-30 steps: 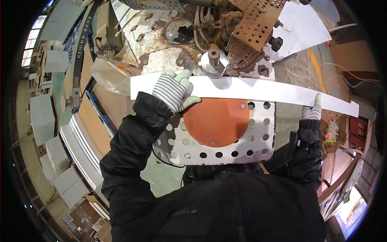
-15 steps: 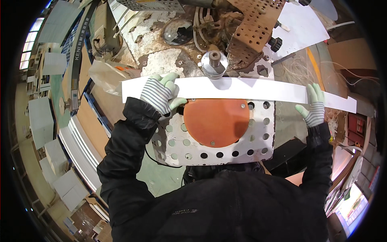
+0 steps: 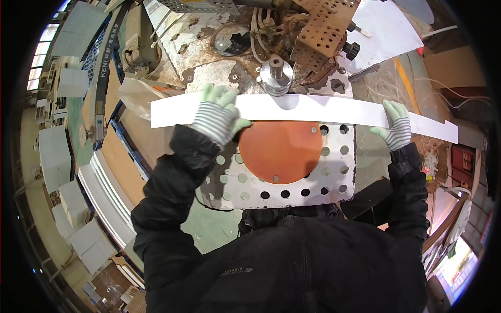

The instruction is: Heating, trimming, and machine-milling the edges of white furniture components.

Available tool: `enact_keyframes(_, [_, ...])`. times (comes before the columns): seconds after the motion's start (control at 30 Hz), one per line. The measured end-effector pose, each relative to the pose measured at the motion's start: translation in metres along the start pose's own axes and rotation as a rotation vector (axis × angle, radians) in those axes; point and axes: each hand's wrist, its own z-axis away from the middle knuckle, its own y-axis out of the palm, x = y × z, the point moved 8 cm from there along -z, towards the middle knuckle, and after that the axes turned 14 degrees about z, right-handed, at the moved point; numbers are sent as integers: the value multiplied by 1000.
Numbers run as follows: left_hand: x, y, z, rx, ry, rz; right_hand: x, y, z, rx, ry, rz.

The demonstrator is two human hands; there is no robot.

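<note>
A long white strip of board (image 3: 313,108) runs left to right across the perforated machine table. Its far edge is close against a round metal roller (image 3: 276,78). My left hand (image 3: 218,117), in a striped glove with pale green fingers, grips the strip left of the roller, fingers over its top and thumb at the near edge. Toward the right end, beyond the table, my gloved right hand (image 3: 395,125) holds the same strip, fingers on top and thumb at the near side. Just nearer than the strip lies an orange round plate (image 3: 281,154), screwed to the white perforated table (image 3: 334,195).
A rusty perforated metal housing (image 3: 326,34) with a black knob (image 3: 352,50) stands behind the roller. Hoses and a dark round cap (image 3: 232,40) sit farther back. Stacked white boards (image 3: 107,201) and brown panels lie at left. A tangle of clear strands (image 3: 386,83) lies right.
The white strip has shifted a little to the left along the roller. My left hand has moved right along it, and my right hand has come slightly left.
</note>
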Motion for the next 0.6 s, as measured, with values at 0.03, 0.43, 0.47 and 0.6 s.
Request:
enact_keyframes(0.03, [-6, 11, -6, 3, 39, 50, 4, -3, -2, -14, -6, 5])
enact_keyframes(0.43, [-9, 20, -15, -91, 103, 152, 39, 0, -6, -15, 51, -40])
enact_keyframes(0.47, [-6, 19, -13, -93, 96, 135, 41, 0, -6, -15, 53, -43])
enact_keyframes(0.6, [3, 17, -7, -62, 62, 117, 49, -3, -10, -24, -8, -54])
